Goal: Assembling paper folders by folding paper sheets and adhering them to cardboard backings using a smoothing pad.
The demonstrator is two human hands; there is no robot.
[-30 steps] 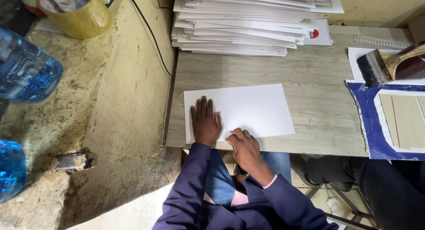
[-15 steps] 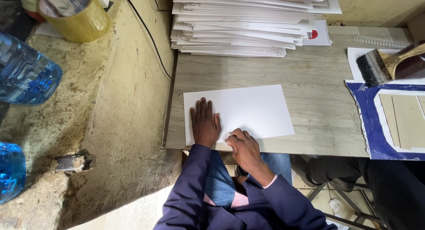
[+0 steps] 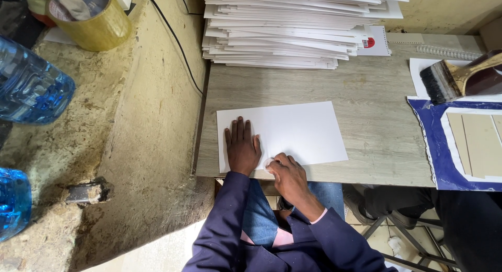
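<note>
**Two hands on one white sheet at the near table edge**

Two plastic water bottles, both blue, sit at far left: one (image 3: 31, 86) at 10 o'clock of the frame, one (image 3: 13, 201) at 8 o'clock. A roll of tape (image 3: 89, 18) lies at 11 o'clock on the rough ledge (image 3: 130, 131), with a black cable (image 3: 178, 47) running down beside it. Moving rightward, I see the left hand (image 3: 241, 146) spread flat, palm down, on the white sheet (image 3: 298, 128), gripping nothing and simply pressing. The sheet lies on the wooden table (image 3: 376, 94), its near edge close to the table's near edge. At 4 o'clock of the left hand, the right hand (image 3: 288, 173) is curled narrow, fingertips pinched at a small pale thing against the sheet's near edge; I cannot tell what it is. A tall stack of white sheets (image 3: 303, 26) stands at 12 o'clock. At 3 o'clock lie a brush (image 3: 460, 78) and blue cover paper (image 3: 431, 141).

Risk, as I judge it: if the flat hand lifts or slides, the sheet may skew or slip off the near edge. Too hard a pinch could crease or tear the margin.
</note>
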